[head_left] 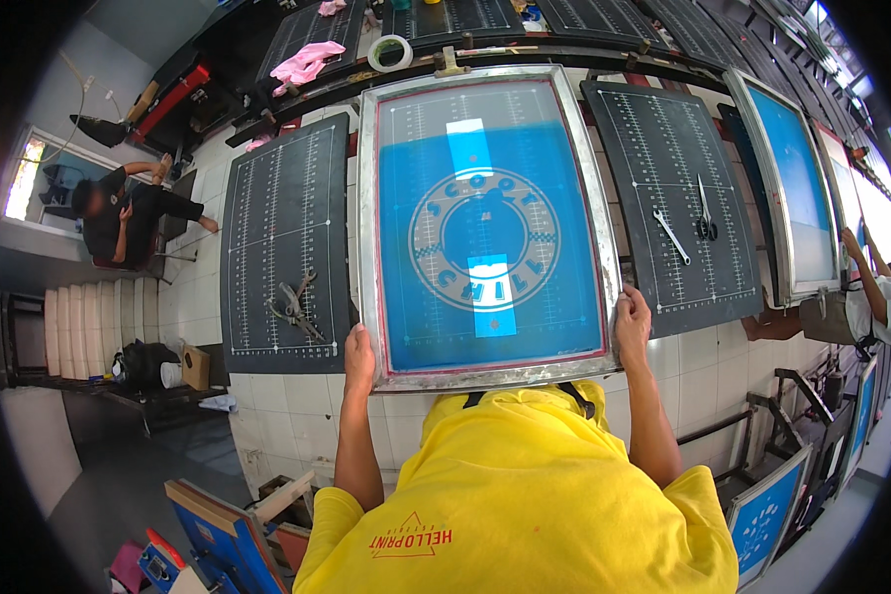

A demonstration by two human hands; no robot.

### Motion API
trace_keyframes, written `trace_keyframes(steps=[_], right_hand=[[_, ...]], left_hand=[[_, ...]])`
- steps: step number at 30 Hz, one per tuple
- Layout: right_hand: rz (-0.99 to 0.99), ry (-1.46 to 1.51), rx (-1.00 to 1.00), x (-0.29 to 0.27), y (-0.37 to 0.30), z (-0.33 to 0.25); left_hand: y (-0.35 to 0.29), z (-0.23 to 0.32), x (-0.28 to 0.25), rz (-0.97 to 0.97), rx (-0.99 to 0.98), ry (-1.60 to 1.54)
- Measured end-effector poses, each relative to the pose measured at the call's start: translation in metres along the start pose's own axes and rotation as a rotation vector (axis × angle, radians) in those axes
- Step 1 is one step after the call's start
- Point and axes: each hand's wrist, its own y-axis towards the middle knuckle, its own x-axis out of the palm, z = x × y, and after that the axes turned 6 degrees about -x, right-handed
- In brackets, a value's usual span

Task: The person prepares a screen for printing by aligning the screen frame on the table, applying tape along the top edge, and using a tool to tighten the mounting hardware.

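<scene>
A screen printing frame [485,380] with a metal border and blue mesh lies in front of me, its near edge close to my body. A round, tyre-like design with lettering shows in the blue coating. My left hand [360,358] grips the frame's left side near the close corner, fingers mostly hidden under it. On the opposite side, my right hand [632,325] holds the frame's right edge, thumb on top. Beneath the mesh, white grid marks of a dark board show through, along with two pale rectangles.
Dark gridded boards flank the frame: pliers-like tools [295,309] lie on the left one, a wrench [671,238] and scissors [704,210] on the right. Beyond are a tape roll [390,53] and pink cloth [307,63]. One person [119,213] sits left; another stands far right beside more screens.
</scene>
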Motion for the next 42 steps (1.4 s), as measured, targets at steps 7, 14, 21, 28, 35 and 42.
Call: trace_keyframes(steps=[7, 14, 21, 28, 35, 42], right_hand=[[-0.006, 0.028, 0.014, 0.002, 0.000, 0.002], [-0.003, 0.070, -0.002, 0.002, 0.001, 0.004], [-0.004, 0.072, 0.016, 0.001, 0.000, 0.000], [-0.023, 0.038, 0.047, -0.001, 0.002, 0.007], [-0.021, 0.011, 0.024, -0.001, 0.002, 0.001], [-0.028, -0.100, -0.071, 0.000, 0.002, -0.009]], left_hand=[[-0.007, 0.010, 0.002, 0.010, -0.038, -0.032], [-0.001, 0.001, 0.001, 0.040, -0.040, -0.006], [-0.006, 0.010, 0.002, 0.017, -0.068, -0.060], [-0.008, 0.011, 0.005, 0.041, -0.024, -0.067], [-0.005, 0.008, 0.001, 0.004, -0.025, -0.006], [-0.009, 0.009, 0.006, 0.117, 0.024, -0.019]])
